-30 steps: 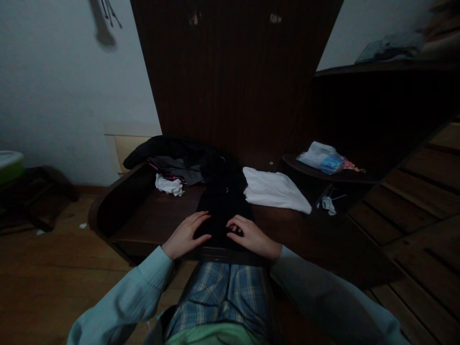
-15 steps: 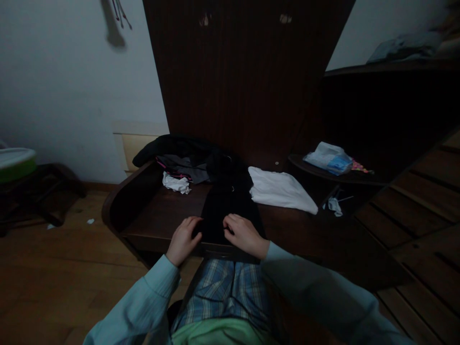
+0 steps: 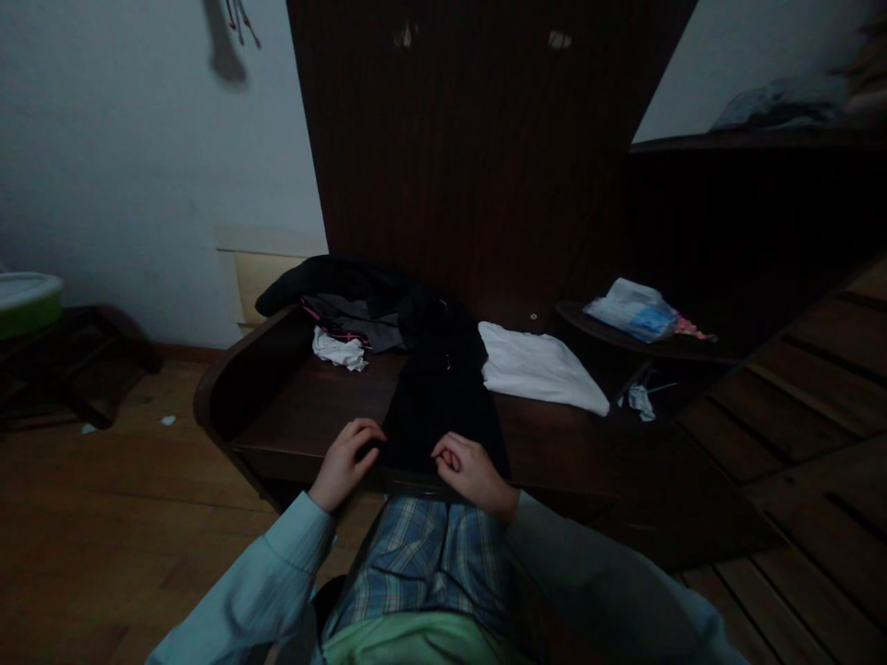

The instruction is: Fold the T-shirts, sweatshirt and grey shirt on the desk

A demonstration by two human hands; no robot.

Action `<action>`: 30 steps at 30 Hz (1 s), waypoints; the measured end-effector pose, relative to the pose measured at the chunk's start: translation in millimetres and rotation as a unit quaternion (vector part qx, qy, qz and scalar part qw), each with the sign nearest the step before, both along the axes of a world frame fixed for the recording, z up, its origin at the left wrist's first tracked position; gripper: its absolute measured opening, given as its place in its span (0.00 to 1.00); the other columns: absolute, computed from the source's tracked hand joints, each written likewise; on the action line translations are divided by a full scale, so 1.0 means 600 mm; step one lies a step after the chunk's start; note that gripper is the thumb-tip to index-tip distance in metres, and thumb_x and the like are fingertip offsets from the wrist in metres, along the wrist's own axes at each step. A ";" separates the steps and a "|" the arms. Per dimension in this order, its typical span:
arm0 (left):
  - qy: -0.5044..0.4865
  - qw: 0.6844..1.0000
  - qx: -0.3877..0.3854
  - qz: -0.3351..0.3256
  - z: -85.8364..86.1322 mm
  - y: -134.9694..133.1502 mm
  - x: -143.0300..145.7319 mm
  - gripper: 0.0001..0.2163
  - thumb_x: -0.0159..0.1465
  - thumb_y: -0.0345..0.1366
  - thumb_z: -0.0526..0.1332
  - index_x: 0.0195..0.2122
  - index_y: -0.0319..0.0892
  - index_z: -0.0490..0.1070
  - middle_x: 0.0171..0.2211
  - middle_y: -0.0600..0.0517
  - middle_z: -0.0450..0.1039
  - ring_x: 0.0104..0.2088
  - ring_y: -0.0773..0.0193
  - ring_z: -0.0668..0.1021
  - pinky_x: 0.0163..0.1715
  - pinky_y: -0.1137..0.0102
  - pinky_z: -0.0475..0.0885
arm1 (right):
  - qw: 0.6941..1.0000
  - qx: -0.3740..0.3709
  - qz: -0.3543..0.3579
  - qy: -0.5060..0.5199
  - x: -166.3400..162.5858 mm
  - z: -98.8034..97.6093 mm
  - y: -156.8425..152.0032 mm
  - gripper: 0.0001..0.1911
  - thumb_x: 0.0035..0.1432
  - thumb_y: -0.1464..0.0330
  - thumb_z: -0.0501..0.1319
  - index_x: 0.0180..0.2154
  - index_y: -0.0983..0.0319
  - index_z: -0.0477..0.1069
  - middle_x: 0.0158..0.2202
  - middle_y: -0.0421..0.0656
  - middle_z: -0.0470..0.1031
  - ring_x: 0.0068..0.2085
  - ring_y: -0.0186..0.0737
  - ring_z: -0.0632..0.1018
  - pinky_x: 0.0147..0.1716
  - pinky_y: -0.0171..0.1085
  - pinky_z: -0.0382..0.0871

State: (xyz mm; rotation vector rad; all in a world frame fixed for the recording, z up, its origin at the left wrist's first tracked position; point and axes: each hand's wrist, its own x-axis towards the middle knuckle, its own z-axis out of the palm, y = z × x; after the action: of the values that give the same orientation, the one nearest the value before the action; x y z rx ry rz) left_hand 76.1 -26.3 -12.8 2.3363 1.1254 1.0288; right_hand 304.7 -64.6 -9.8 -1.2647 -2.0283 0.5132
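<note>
A black cloth (image 3: 447, 406) lies on the dark wooden worktop (image 3: 311, 406), right in front of the person, reaching from the pile behind it to the front edge. The left hand (image 3: 346, 460) is at its left edge, loosely curved and partly open, with a gap between thumb and fingers. The right hand (image 3: 472, 473) is over its near right part, fingers curled in; whether it grips any cloth, I cannot tell.

To the right of the black cloth lies a folded white cloth (image 3: 544, 368); to the left, a crumpled white cloth (image 3: 338, 349) sits against a pile of dark clothes (image 3: 357, 286).

A tall dark panel (image 3: 478, 166) rises behind the worktop, and a low shelf (image 3: 699, 346) on the right carries a plastic packet (image 3: 632, 309). On the left are a pale wall (image 3: 139, 166), a plank floor (image 3: 103, 499) and a green tub (image 3: 29, 312) on a stool (image 3: 79, 356).

The room is dim: the black cloth's folds and its border with the pile are hard to make out. The tub is cut off by the left edge, and the things at the upper right are blurred.
</note>
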 end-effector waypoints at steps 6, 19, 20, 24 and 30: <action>0.019 1.000 -0.001 0.002 0.002 0.002 -0.002 0.07 0.58 0.31 0.50 0.33 0.43 0.66 0.41 0.48 0.66 0.44 0.61 0.69 0.45 0.65 0.65 | 0.998 -0.017 0.020 0.049 0.006 0.000 0.005 0.05 0.47 0.77 0.55 0.26 0.62 0.68 0.22 0.35 0.60 0.23 0.28 0.64 0.21 0.27 0.56; 0.095 0.993 0.025 -0.063 0.016 -0.051 0.093 0.13 0.59 0.37 0.56 0.45 0.43 0.64 0.46 0.47 0.68 0.47 0.59 0.69 0.48 0.61 0.65 | 0.995 -0.091 -0.009 -0.047 0.086 0.118 0.096 0.07 0.52 0.68 0.57 0.31 0.64 0.70 0.25 0.39 0.71 0.27 0.32 0.72 0.28 0.30 0.63; 0.091 0.995 0.024 -0.046 0.012 -0.051 0.104 0.14 0.59 0.38 0.56 0.46 0.42 0.64 0.45 0.47 0.69 0.46 0.58 0.70 0.47 0.61 0.66 | 0.995 -0.082 -0.034 -0.054 0.087 0.116 0.122 0.06 0.52 0.69 0.57 0.31 0.64 0.71 0.25 0.39 0.71 0.28 0.32 0.72 0.29 0.31 0.63; 0.069 0.997 0.018 0.008 0.000 -0.050 0.129 0.13 0.58 0.35 0.57 0.44 0.41 0.65 0.41 0.48 0.68 0.42 0.59 0.70 0.43 0.63 0.68 | 0.988 -0.047 -0.106 -0.106 0.070 0.086 0.212 0.10 0.51 0.70 0.58 0.38 0.64 0.69 0.29 0.41 0.72 0.30 0.33 0.72 0.32 0.31 0.63; 0.093 0.995 0.005 -0.018 0.006 -0.050 0.128 0.04 0.60 0.30 0.54 0.34 0.42 0.68 0.33 0.51 0.69 0.35 0.63 0.70 0.36 0.68 0.68 | 0.966 -0.016 -0.112 -0.233 0.042 0.061 0.271 0.10 0.52 0.75 0.55 0.38 0.63 0.69 0.38 0.46 0.72 0.38 0.38 0.73 0.37 0.33 0.62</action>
State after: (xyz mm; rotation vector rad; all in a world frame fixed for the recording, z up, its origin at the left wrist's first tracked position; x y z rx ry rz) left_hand 152.8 -56.4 -9.2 2.4929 1.1413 0.8180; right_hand 330.1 98.0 26.9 -1.7359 -2.2110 0.1470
